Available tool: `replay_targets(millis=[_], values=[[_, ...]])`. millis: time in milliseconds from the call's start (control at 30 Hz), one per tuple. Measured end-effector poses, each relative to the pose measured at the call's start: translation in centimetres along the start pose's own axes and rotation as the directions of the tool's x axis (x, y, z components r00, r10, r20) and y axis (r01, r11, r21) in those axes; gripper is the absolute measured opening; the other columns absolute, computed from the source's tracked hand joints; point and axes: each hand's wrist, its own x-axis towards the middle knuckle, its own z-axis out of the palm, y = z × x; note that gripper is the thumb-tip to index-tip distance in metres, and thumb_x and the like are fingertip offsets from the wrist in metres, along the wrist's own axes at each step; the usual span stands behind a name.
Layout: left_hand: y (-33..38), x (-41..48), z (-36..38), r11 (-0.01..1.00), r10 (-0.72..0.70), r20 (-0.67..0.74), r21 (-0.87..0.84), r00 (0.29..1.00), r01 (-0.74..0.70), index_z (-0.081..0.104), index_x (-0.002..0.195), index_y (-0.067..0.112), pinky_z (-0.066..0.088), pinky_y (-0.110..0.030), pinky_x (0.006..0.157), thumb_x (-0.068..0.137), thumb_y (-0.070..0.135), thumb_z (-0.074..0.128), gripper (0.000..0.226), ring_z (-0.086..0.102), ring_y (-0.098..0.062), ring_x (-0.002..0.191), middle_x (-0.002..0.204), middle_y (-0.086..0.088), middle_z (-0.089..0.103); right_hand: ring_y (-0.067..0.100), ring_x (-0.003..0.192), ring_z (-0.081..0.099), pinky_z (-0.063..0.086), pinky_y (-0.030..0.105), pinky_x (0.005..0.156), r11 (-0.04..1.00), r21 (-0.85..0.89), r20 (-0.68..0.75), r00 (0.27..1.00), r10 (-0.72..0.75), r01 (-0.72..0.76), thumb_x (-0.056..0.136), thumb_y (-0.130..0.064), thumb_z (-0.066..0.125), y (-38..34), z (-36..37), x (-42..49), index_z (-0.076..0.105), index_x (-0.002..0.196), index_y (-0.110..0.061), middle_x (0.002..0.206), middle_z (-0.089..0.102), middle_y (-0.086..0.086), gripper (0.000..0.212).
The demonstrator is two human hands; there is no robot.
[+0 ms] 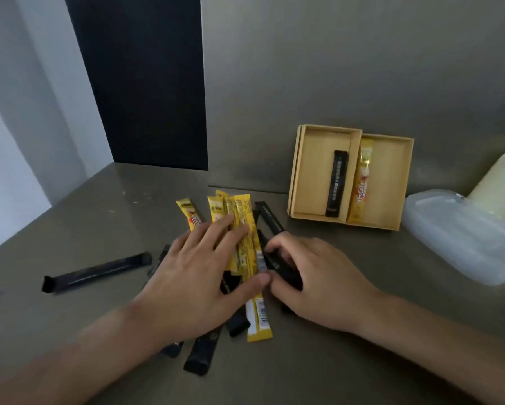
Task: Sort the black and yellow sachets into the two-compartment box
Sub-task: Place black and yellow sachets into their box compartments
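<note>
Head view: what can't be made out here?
All head view.
- Sachet pile: count unclear; the left hand lies over its middle.
- Black sachets under the right hand: curled fingers hide how many it grips.
- Pale container: cut off by the right edge.
- Black sachet in the box: print too small to read.

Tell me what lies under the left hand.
The left hand rests flat on a mixed pile: yellow sachets stick out past its fingers, black sachets by its wrist. How many the palm covers cannot be seen.

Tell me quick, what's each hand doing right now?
Left hand: open, pressing flat on yellow sachets.
Right hand: gripping a black sachet.
</note>
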Motion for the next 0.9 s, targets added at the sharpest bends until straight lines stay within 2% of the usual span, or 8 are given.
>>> replay_targets(millis=[67, 167, 333, 500, 700, 800, 900], values=[[0.1, -0.3, 0.0, 1.000, 0.016, -0.021, 0.015, 1.000, -0.016, 0.010, 0.158, 0.044, 0.021, -0.037, 0.123, 0.085, 0.084, 0.019, 0.084, 0.012, -0.010, 0.154, 0.167, 0.021, 0.007, -0.001, 0.085, 0.050, 0.036, 0.012, 0.066, 1.000, -0.016, -0.046, 0.999, -0.001, 0.001, 0.095, -0.048, 0.055, 0.5, 0.4, -0.5, 0.047, 0.125, -0.037, 0.096, 0.046, -0.026, 0.033], [0.3, -0.4, 0.2, 0.997, 0.072, -0.069, 0.018, 0.995, -0.070, 0.024, 0.154, 0.043, 0.034, -0.041, 0.119, 0.083, 0.086, 0.020, 0.083, 0.034, -0.012, 0.145, 0.159, 0.020, 0.029, 0.001, 0.081, 0.055, 0.043, 0.022, 0.069, 1.000, -0.029, -0.112, 0.994, -0.010, 0.007, 0.096, -0.044, 0.056, 1.3, 0.7, -1.1, 0.050, 0.120, -0.035, 0.092, 0.055, -0.019, 0.027], [0.2, 0.1, 0.9, 0.994, 0.111, -0.155, 0.013, 0.982, -0.110, 0.042, 0.148, 0.032, 0.039, -0.039, 0.114, 0.093, 0.072, 0.034, 0.069, 0.048, -0.014, 0.133, 0.146, 0.010, 0.047, 0.013, 0.090, 0.061, 0.054, 0.039, 0.079, 0.996, -0.080, -0.219, 0.974, -0.059, 0.042, 0.097, -0.037, 0.058, 1.8, 0.9, -1.6, 0.055, 0.117, -0.029, 0.100, 0.060, -0.012, 0.022], [1.6, -0.9, 0.9, 0.998, 0.055, -0.159, 0.022, 0.986, -0.052, 0.053, 0.142, 0.027, 0.039, -0.038, 0.113, 0.099, 0.061, 0.041, 0.056, 0.052, -0.019, 0.131, 0.142, 0.002, 0.054, 0.021, 0.102, 0.061, 0.053, 0.040, 0.087, 0.994, -0.100, -0.213, 0.975, -0.059, 0.038, 0.099, -0.033, 0.056, 0.8, 0.5, -2.5, 0.055, 0.122, -0.022, 0.115, 0.064, 0.001, 0.025], [2.6, -2.4, 0.7, 1.000, -0.019, -0.227, 0.004, 0.974, 0.021, 0.057, 0.142, 0.023, 0.039, -0.027, 0.099, 0.100, 0.056, 0.048, 0.054, 0.055, -0.018, 0.124, 0.139, -0.001, 0.060, 0.021, 0.105, 0.060, 0.054, 0.041, 0.091, 0.997, -0.081, -0.189, 0.982, -0.011, -0.004, 0.094, -0.048, 0.060, -0.1, 0.3, -3.2, 0.061, 0.118, -0.020, 0.119, 0.066, 0.003, 0.037], [2.3, -1.5, 0.7, 0.998, -0.002, -0.170, 0.061, 0.985, 0.012, 0.053, 0.143, 0.027, 0.039, -0.032, 0.106, 0.100, 0.058, 0.045, 0.054, 0.053, -0.018, 0.128, 0.140, 0.002, 0.054, 0.022, 0.106, 0.060, 0.053, 0.040, 0.091, 0.997, -0.073, -0.180, 0.984, -0.008, -0.005, 0.093, -0.044, 0.062, 0.2, 0.5, -3.0, 0.061, 0.120, -0.018, 0.117, 0.065, 0.002, 0.037], [2.4, 0.8, -0.3, 0.976, 0.033, -0.075, 0.215, 0.997, -0.016, 0.048, 0.144, 0.031, 0.038, -0.035, 0.110, 0.103, 0.048, 0.042, 0.045, 0.049, -0.018, 0.132, 0.140, 0.006, 0.047, 0.022, 0.102, 0.060, 0.054, 0.042, 0.088, 0.998, -0.063, -0.223, 0.975, -0.019, 0.005, 0.093, -0.038, 0.061, 0.7, 0.9, -2.5, 0.062, 0.115, -0.019, 0.111, 0.064, 0.001, 0.029]])
